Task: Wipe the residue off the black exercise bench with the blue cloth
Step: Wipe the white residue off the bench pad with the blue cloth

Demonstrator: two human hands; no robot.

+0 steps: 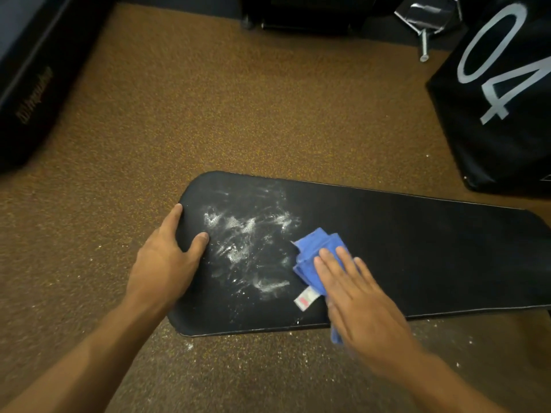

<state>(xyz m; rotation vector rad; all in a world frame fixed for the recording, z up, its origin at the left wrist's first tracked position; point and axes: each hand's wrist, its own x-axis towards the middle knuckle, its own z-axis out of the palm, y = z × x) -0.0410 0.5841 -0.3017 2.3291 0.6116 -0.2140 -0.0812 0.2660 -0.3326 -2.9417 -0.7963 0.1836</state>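
Note:
The black exercise bench [402,248] lies across the middle of the view, its rounded end at the left. White powdery residue [247,242] is smeared over that left end. A folded blue cloth [313,253] with a white tag lies on the pad just right of the residue. My right hand [357,296] presses flat on the cloth with straight fingers and covers its near part. My left hand [167,257] grips the bench's left end, thumb on top and fingers over the edge.
Speckled brown rubber floor [208,114] surrounds the bench, with white crumbs scattered near the front edge. A black box marked "04" [501,99] stands at the back right. Dark padded equipment [29,84] sits at the left. A metal part [423,34] lies at the back.

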